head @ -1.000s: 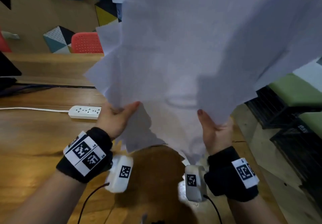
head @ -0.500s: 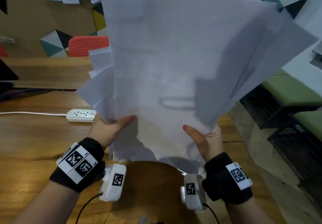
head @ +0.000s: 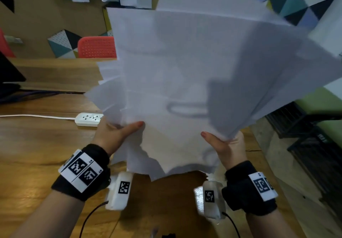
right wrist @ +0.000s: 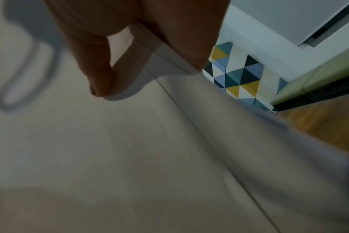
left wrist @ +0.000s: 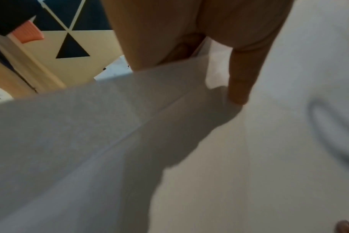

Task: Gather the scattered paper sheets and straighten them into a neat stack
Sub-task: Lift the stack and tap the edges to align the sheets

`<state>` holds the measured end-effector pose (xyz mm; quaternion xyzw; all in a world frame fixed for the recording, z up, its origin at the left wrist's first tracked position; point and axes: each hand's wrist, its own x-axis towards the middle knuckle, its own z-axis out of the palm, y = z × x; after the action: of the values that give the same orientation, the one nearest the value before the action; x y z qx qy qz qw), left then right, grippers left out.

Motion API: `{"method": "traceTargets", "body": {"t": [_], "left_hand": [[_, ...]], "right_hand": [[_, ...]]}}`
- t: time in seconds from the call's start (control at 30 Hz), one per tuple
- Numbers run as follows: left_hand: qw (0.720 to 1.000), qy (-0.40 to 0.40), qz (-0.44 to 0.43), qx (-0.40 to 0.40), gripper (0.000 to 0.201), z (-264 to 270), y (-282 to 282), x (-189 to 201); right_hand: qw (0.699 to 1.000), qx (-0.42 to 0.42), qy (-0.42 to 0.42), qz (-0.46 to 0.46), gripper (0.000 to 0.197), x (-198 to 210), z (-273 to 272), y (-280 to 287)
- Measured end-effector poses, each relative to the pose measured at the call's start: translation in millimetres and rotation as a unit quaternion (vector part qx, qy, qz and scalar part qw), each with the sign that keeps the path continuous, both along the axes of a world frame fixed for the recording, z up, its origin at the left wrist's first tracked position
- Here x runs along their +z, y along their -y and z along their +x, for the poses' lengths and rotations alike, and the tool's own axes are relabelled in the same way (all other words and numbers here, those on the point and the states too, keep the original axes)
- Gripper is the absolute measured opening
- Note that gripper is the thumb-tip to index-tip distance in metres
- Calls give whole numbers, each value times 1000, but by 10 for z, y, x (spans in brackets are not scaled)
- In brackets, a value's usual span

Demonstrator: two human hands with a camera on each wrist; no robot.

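A loose sheaf of several white paper sheets (head: 185,67) stands upright in front of me, fanned out and uneven, its ragged lower edge just above the wooden table (head: 37,163). My left hand (head: 118,136) grips the sheaf's lower left side, thumb on the near face and fingers hidden behind. My right hand (head: 225,145) grips the lower right side the same way. In the left wrist view the thumb (left wrist: 241,75) presses on the paper sheets (left wrist: 130,157). In the right wrist view the thumb (right wrist: 94,66) lies on the paper sheets (right wrist: 149,157).
A white power strip (head: 88,119) with its cord lies on the table left of the sheaf. A red chair (head: 96,47) stands behind the table. Green benches (head: 322,106) and dark crates are to the right, past the table's edge. More paper hangs on the back wall.
Both hands have lowered the sheaf toward the table and pulled the fan narrower; the sheets' top edges have come into view.
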<state>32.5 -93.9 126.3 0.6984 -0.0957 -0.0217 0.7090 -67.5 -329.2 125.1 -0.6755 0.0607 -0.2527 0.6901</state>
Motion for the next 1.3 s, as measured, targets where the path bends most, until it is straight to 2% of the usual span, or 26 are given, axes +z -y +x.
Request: {"method": "traceTargets", "body": {"t": [0.07, 0.2, 0.33, 0.4, 0.5, 0.57, 0.63, 0.7, 0.8, 0.93, 1.03, 1.17, 1.23, 1.3], "left_hand": [[1000, 5, -6, 4, 29, -23, 41, 29], [999, 30, -32, -8, 35, -105, 77, 122], [998, 27, -27, -44, 56, -80, 14, 50], [998, 33, -14, -46, 57, -101, 19, 15], [998, 55, -7, -37, 63, -110, 5, 25], [998, 54, -1, -31, 53, -94, -26, 51], [998, 55, 13, -38, 37, -88, -18, 56], [996, 72, 33, -41, 42, -95, 3, 24], [994, 91, 55, -18, 41, -84, -1, -19], [998, 65, 4, -26, 41, -100, -1, 43], [997, 59, -45, -29, 60, -96, -5, 149], [996, 75, -25, -43, 54, -55, 27, 223], [996, 78, -23, -40, 55, -75, 72, 210], [995, 84, -26, -39, 59, -73, 65, 180]], "right_hand": [[1000, -9, 1, -15, 36, 5, 17, -28], [1000, -15, 19, -6, 31, 52, 7, -44], [1000, -18, 1, -10, 34, -19, -32, 21], [1000, -8, -22, 13, 33, -37, -7, -3], [1000, -1, -27, 6, 50, 30, 36, -65], [1000, -1, -17, -5, 53, 109, 23, -70], [1000, 13, -13, -6, 48, 185, 0, -64], [999, 33, -6, 10, 44, 215, -18, -78], [998, -6, 27, -58, 42, 175, -3, -62], [996, -24, 16, -79, 38, 113, 33, 1], [997, -7, 28, -77, 39, 181, 41, 12], [997, -4, 54, -62, 40, 231, 52, 53], [997, 5, 51, -64, 31, 223, 61, 33], [997, 5, 44, -64, 29, 213, 56, 13]]}}
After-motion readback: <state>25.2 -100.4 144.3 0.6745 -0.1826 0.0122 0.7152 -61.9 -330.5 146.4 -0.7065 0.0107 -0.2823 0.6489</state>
